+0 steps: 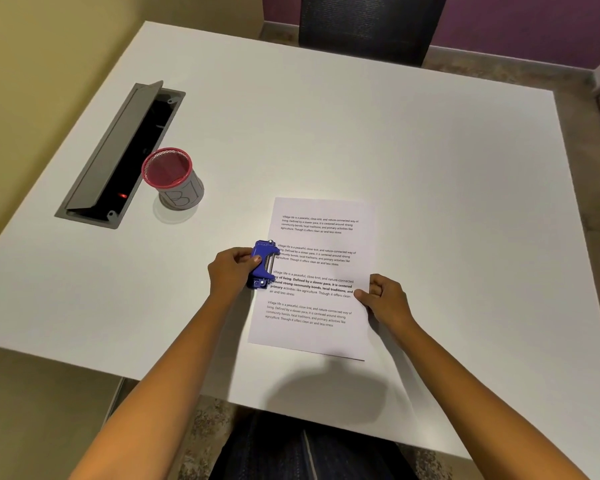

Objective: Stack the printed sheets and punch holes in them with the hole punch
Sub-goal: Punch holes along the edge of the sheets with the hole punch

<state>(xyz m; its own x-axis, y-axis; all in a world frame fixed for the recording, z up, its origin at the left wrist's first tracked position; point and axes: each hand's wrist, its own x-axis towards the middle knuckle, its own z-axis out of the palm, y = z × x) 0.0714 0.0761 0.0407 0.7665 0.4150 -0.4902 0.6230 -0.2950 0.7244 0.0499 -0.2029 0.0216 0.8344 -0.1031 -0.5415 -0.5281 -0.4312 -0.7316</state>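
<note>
Left hand (230, 270) grips small blue metal hole punch (263, 264), slot over white printed sheets' (317, 271) left long edge; right hand (383, 296) pinches right edge, near surface's (447, 174) front.

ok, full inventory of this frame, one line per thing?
printed sheets: one visible stack, white, table centre-front
hole punch: 1, blue, on the stack's left edge
mesh cup: 1, red rim, left of the sheets
cable hatch: 1, grey, lid open, table left
table: 1, white
chair: 1, dark, far side
left hand: gripping the punch
right hand: pinching the stack's right edge
</note>
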